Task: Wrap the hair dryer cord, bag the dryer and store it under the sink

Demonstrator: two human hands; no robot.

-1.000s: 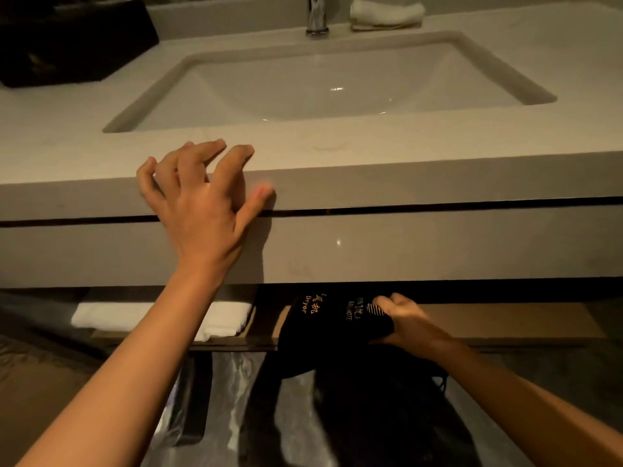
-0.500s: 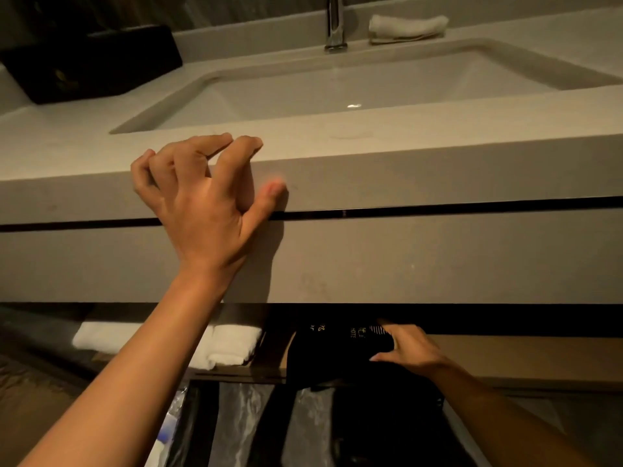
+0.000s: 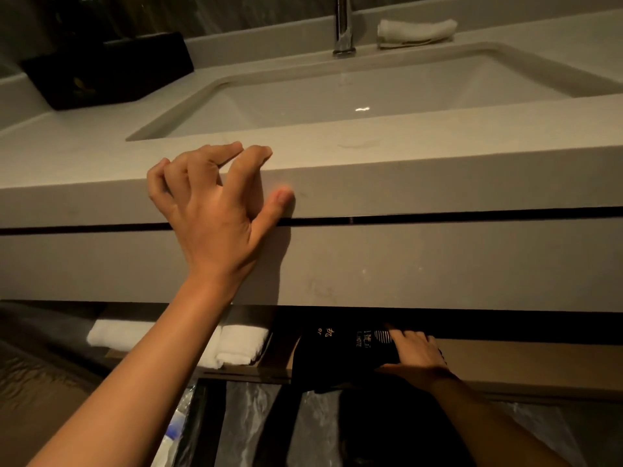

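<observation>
Far left on the counter (image 3: 84,153), a black box (image 3: 111,72) sits near the back wall. Left hand (image 3: 212,210) is braced on the counter's front edge, fingers (image 3: 232,153) curled over the top lip, thumb pressed on the front face just above the dark seam; holding nothing, only gripping the edge. Below, on the open shelf (image 3: 526,362) under the sink (image 3: 337,96), folded white towels (image 3: 236,345) lie at the left, partly hidden by the left forearm. Just right of them is the black dryer bag (image 3: 340,355) with gold lettering, resting on the shelf, its lower part hanging over the front edge. Dryer itself not visible; cannot tell how it lies inside. Right hand (image 3: 418,355) lies on the bag's right end, fingers laid on the top, thumb underneath, pinching the fabric. Up top, a chrome faucet (image 3: 344,25) stands behind the basin, a rolled white cloth (image 3: 416,32) just right of it.
</observation>
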